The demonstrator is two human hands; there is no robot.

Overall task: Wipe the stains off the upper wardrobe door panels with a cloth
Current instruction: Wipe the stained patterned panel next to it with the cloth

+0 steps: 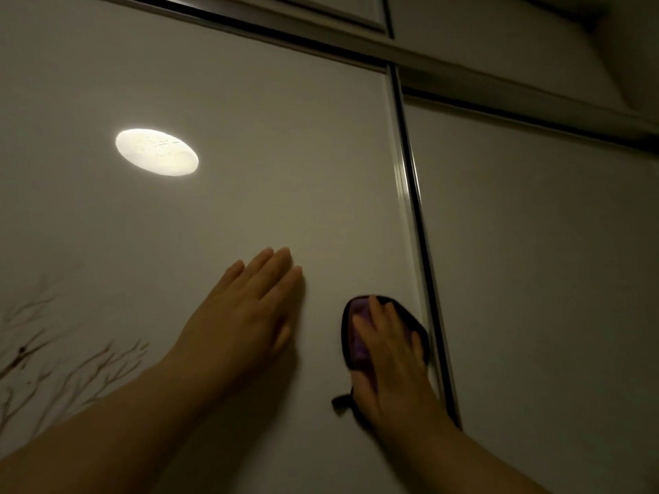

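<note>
A glossy pale wardrobe door panel [249,155] fills most of the view. My left hand [246,315] lies flat on it, fingers straight and close together, holding nothing. My right hand [388,354] presses a purple cloth [356,336] with a dark edge against the same panel, just left of the metal door frame strip [410,208]. A dark loop of the cloth hangs out below my right hand. No stains show clearly in the dim light.
A second door panel [535,262] lies right of the strip. A metal top rail [356,48] runs across above, with smaller upper panels [463,26] beyond it. A bright lamp reflection [157,152] sits upper left. Painted bare branches [71,369] mark the lower left.
</note>
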